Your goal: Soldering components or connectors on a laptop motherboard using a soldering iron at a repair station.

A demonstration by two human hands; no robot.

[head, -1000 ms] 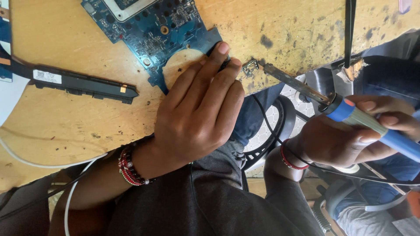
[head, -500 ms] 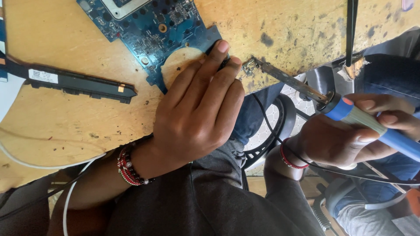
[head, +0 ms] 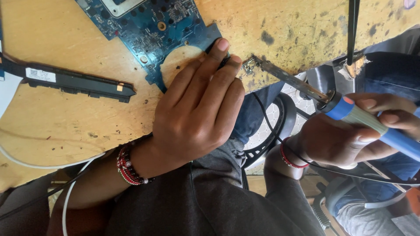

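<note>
While the left hand [head: 197, 109] lies flat and fingers extended on the worn wooden bench [head: 65, 118], its fingertips [head: 221, 46] press a small dark part against the lower edge of the blue circuit board [head: 148, 30]; the hand grips nothing, only pins. Right hand [head: 350, 135] is closed around the blue-handled soldering iron [head: 302, 85], the shaft angled up toward the board. Iron tip [head: 250, 64] sits just beside the board's lower right corner, near those fingertips, seemingly on a small metal piece at the bench edge, though contact is hard to confirm. Judgement: soldering is in hand, joint not visibly finished. Left of the board lies a black plastic strip [head: 74, 81]; a white cable [head: 65, 170] runs well below it.
</note>
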